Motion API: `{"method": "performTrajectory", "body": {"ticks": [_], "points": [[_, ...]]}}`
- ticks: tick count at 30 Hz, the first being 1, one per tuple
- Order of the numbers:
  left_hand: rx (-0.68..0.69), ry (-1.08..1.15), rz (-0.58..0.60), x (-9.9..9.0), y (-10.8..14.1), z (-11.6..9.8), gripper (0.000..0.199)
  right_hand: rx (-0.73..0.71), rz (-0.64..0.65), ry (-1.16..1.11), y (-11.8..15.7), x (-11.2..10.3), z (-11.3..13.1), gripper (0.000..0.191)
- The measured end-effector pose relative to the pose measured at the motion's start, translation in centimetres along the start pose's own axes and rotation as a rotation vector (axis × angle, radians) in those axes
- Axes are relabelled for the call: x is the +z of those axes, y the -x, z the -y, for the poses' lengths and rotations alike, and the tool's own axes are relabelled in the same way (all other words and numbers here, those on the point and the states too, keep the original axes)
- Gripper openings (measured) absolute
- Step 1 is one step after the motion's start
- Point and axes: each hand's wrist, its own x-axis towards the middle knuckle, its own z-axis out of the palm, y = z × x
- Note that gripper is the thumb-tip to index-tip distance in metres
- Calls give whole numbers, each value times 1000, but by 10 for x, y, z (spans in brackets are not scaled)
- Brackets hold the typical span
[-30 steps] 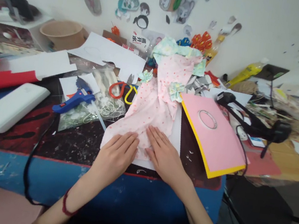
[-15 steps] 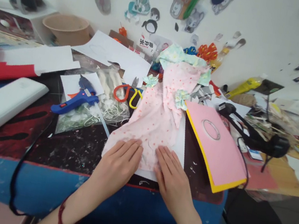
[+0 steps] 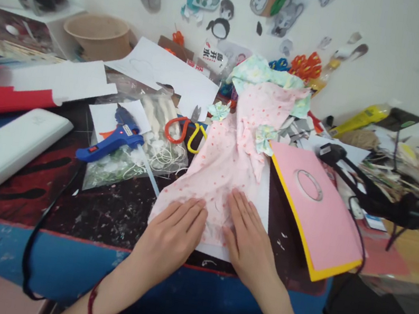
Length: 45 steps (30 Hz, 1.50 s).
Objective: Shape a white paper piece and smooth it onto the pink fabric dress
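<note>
A pink dotted cloth garment (image 3: 226,176) with pale green floral trim lies spread over a white sheet of paper (image 3: 264,201) on the dark table mat. My left hand (image 3: 177,226) rests flat on its lower left part, fingers stretched out. On the lower right part lies my right hand (image 3: 251,233), palm down with fingers extended. Neither hand grips the cloth. Some wrinkles run across the fabric, and its far end is bunched up among the clutter at the back.
Left are a blue glue gun (image 3: 116,138) on a plastic bag (image 3: 151,142), scissors (image 3: 186,129) and a white power bank (image 3: 10,145). Right are a pink and yellow folder (image 3: 316,212) with a metal ring (image 3: 310,185) and a black stand (image 3: 376,190).
My right hand has slid a little forward over the cloth, away from me. The left hand stays nearly in place on the fabric. The whole view has shifted slightly.
</note>
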Motion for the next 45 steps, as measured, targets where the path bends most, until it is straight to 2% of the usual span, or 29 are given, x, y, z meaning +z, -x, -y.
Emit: {"method": "performTrajectory", "body": {"ticks": [6,14,20,23,27,33,37,39,43,45], "points": [[15,2,-13,1,2,0,25,12,67,-21,5,-2,-1,68],[25,-17,-22,0,0,0,24,24,35,-16,5,-2,-1,67],[30,-21,-8,-1,0,0,24,-76,-120,-23,15,1,-1,68],[31,-21,-9,0,-1,0,24,-105,-138,-51,18,3,-2,63],[25,-23,-16,-1,-2,0,23,-156,-273,-69,22,5,-3,54],[29,-22,-11,-1,-1,-2,24,-203,-310,-24,26,1,-4,44],[27,-15,-7,-1,-1,-2,25,-123,-410,-79,23,1,-5,38],[19,-12,4,-1,-1,-2,25,-65,-411,-69,21,2,-4,39],[16,-9,12,0,-1,-2,26,-133,-355,-60,24,1,-4,38],[16,-12,8,0,-2,-2,26,-113,-439,-94,27,1,-6,33]]}}
